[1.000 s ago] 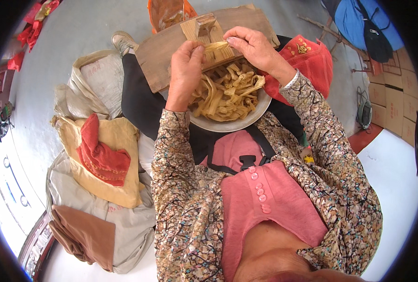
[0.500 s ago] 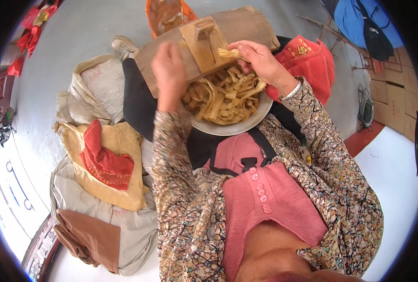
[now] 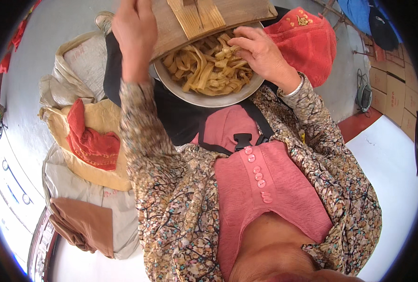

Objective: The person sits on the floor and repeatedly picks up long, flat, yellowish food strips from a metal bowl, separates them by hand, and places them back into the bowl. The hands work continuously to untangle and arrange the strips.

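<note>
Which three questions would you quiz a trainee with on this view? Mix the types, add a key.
1. True or false: the right hand is over the right side of the metal bowl.
2. Fill in: a ____ cloth lies on the yellow sack.
3. Choose: the board at the bowl's far side is made of A) glass, B) wood, C) metal.
Key: 1 true; 2 red; 3 B.

This seems a home workroom, with stacked cartons (image 3: 393, 96), pale sacks (image 3: 92, 55) and a grey floor (image 3: 72, 18)
</note>
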Demonstrator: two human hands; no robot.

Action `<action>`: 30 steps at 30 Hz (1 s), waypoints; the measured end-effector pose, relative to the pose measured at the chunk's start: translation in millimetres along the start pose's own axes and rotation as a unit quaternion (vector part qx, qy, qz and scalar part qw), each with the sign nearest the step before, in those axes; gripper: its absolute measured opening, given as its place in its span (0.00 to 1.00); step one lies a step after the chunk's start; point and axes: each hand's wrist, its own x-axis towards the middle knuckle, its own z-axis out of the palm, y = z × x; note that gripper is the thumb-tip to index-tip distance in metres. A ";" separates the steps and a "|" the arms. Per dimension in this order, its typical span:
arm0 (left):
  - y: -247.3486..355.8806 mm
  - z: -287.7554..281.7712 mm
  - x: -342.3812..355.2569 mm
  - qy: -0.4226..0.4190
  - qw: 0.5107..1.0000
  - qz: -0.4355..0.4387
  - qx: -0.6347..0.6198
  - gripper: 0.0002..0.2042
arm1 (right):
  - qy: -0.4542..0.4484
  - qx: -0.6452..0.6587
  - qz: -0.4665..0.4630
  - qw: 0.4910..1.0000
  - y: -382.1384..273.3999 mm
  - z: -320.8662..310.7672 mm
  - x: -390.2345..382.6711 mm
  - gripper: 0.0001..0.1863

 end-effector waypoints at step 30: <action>128.2 -74.8 -118.9 -0.186 0.884 -0.187 -0.387 0.12 | 0.130 0.082 -0.258 0.954 -129.6 -62.4 -2.2 0.14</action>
